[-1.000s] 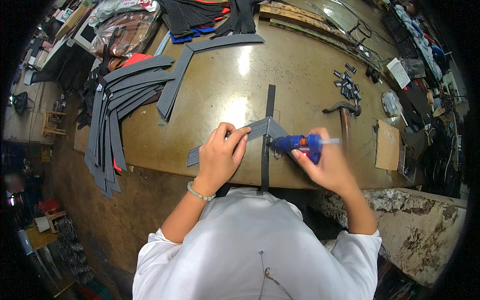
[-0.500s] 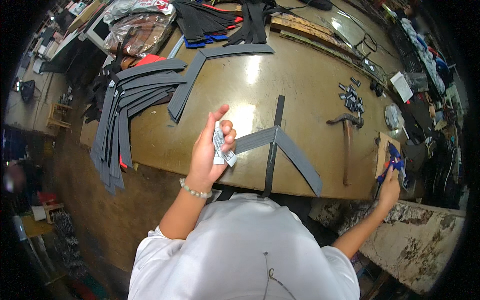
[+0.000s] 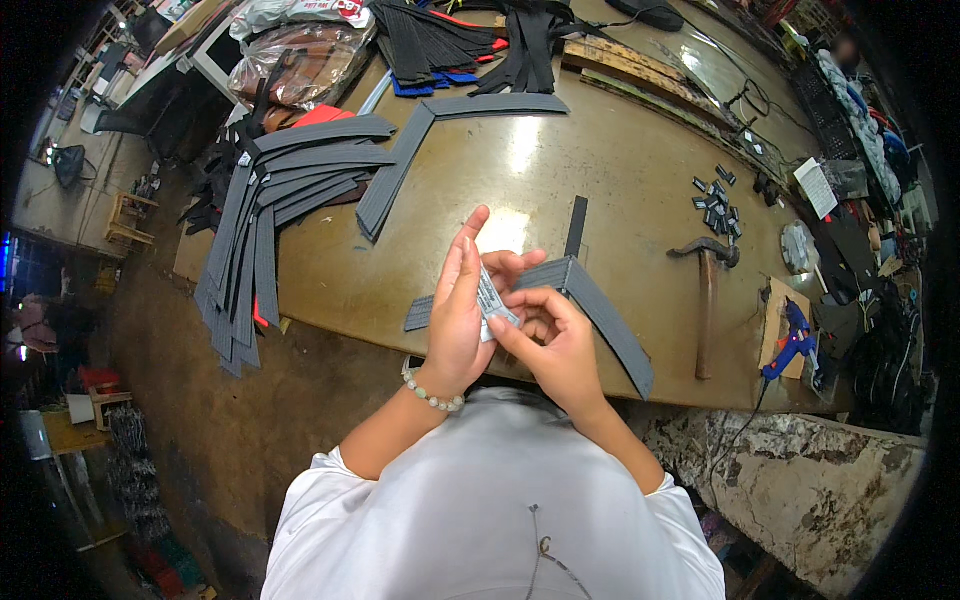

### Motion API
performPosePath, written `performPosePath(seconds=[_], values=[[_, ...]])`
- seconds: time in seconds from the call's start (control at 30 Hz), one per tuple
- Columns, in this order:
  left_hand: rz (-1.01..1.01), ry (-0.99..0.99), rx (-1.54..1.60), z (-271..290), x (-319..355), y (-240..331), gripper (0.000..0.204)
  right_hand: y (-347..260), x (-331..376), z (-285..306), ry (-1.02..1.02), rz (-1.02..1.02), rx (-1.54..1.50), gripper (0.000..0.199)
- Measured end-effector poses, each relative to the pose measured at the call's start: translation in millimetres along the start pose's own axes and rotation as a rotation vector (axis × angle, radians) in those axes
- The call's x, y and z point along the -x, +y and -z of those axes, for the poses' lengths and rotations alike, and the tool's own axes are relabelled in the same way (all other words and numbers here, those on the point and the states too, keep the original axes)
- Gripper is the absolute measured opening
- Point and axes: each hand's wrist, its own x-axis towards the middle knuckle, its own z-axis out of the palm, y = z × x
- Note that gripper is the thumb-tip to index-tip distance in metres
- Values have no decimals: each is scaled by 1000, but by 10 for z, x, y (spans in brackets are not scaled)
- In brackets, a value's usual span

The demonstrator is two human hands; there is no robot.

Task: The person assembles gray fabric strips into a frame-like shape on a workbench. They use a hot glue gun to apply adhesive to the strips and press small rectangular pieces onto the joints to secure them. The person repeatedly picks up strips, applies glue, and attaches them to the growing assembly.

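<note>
My left hand (image 3: 458, 318) holds a small stack of pale rectangular labels (image 3: 492, 301) upright above the near edge of the brown table (image 3: 620, 170). The fingertips of my right hand (image 3: 553, 345) pinch the lower edge of the same stack. Just beyond my hands lies a grey fabric strip (image 3: 590, 300) bent into an angle, with a thin dark strip (image 3: 575, 226) running away from it. A blue glue gun (image 3: 792, 338) rests on a piece of cardboard at the right edge of the table, away from both hands.
A hammer (image 3: 708, 290) lies right of the bent strip. Small dark metal pieces (image 3: 714, 200) are scattered further back. A fan of grey strips (image 3: 270, 220) hangs over the table's left edge, and dark fabric piles (image 3: 450, 40) sit at the back.
My right hand set the blue glue gun down at the table's right edge and came back to the labels. My left hand lifted the labels off the grey strip.
</note>
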Motion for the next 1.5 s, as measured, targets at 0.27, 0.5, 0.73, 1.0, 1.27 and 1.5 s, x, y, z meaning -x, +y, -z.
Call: performPosePath(seconds=[0.27,0.5,0.73,1.0,1.27,1.5], values=[[12,-9,-115,-75,18,-148,59,45,-34,-22,179,-7,-114,18],[-6,4,-146,-9,-11,-85,62,-61,8,219,192,98,6,16],[98,-83,-690,285,138,210,32,-241,86,471,17,-52,-12,15],[170,-88,-643,40,204,276,18,-144,87,339,77,145,-81,16],[177,-138,-522,-25,187,37,15,83,151,186,220,260,-18,15],[121,-48,-643,-52,199,-37,25,48,92,214,414,602,758,19]])
